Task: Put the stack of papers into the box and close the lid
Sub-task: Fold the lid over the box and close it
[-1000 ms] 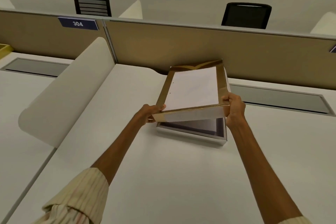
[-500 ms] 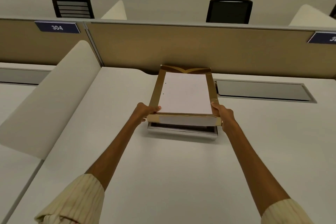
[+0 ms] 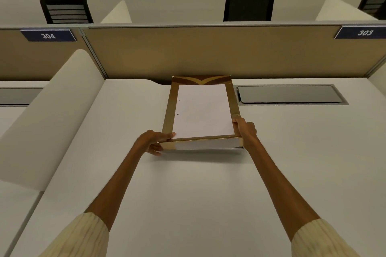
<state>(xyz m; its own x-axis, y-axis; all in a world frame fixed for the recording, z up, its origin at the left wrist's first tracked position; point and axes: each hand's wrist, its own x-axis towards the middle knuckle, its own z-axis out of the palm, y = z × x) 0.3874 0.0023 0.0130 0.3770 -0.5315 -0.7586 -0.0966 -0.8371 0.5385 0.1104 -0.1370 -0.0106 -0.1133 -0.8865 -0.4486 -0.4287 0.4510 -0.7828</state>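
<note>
A flat gold-edged lid (image 3: 232, 98) with a white top panel lies nearly level over the box on the white desk (image 3: 198, 194). Only a dark sliver of the box (image 3: 237, 147) shows under the lid's near right corner. My left hand (image 3: 152, 142) grips the lid's near left corner, thumb on top. My right hand (image 3: 246, 130) holds the near right corner the same way. The stack of papers is hidden from view.
A tan partition (image 3: 208, 52) stands right behind the box, with labels 304 and 303. A grey cable hatch (image 3: 290, 94) sits in the desk to the right. A curved white side divider (image 3: 52, 115) rises on the left. Black chairs stand beyond the partition.
The lid has come down from a tilted, raised position until it almost covers the box; the box's dark opening is no longer visible. Both hands kept their grip on the corners.
</note>
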